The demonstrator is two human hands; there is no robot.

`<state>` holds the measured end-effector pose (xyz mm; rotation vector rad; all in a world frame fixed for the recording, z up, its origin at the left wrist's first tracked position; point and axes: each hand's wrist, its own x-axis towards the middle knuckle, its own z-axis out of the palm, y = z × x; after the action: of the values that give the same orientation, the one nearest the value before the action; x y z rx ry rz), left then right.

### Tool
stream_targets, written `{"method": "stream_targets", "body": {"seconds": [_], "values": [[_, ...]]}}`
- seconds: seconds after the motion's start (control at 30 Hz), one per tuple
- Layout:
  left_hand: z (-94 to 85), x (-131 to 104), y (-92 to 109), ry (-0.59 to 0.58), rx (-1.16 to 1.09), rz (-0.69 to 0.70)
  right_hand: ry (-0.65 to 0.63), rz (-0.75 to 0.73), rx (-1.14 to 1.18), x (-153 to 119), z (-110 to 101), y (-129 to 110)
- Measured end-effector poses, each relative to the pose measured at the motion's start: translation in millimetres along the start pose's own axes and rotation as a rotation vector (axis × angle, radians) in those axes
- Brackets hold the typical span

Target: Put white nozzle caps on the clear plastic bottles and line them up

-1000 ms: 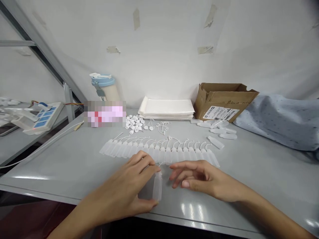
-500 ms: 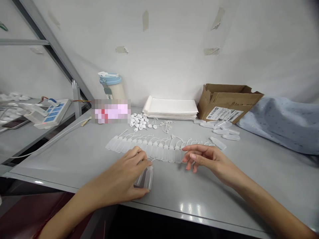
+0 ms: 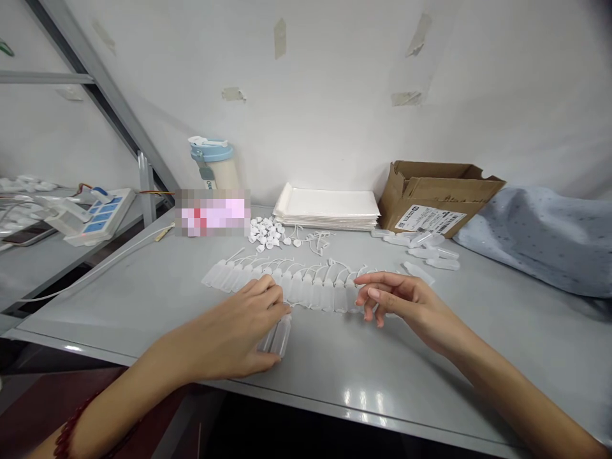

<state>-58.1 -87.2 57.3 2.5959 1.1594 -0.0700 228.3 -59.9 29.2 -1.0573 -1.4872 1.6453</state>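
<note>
A long row of translucent small bottles with thin white strings or tubes at their tops lies across the grey table. Near the front edge, my left hand is curled round a few more clear bottles, thumb at their lower ends and fingers over their tops. My right hand hovers by the right end of the row, fingers loosely spread, holding nothing. White caps lie in a heap behind the row. Several loose bottles rest at the back right.
Behind the caps stand a blue-lidded cup and a blurred pink item. A stack of white envelopes, an open cardboard box and blue cloth line the wall. A white device sits left.
My left hand and the bottles in it have shifted slightly up and left. My right hand has moved a little to the right, still apart from the bottles.
</note>
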Motion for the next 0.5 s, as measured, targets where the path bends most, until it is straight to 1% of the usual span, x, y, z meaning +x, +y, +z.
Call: {"method": "stream_targets", "body": {"seconds": [0.2, 0.5], "values": [[-1.0, 0.6, -1.8, -0.008, 0.016, 0.007, 0.028, 0.004, -0.011, -0.5, 0.7, -1.2], [0.4, -0.7, -0.4, -0.015, -0.008, -0.011, 0.023, 0.009, -0.007, -0.3, -0.3, 0.0]]}}
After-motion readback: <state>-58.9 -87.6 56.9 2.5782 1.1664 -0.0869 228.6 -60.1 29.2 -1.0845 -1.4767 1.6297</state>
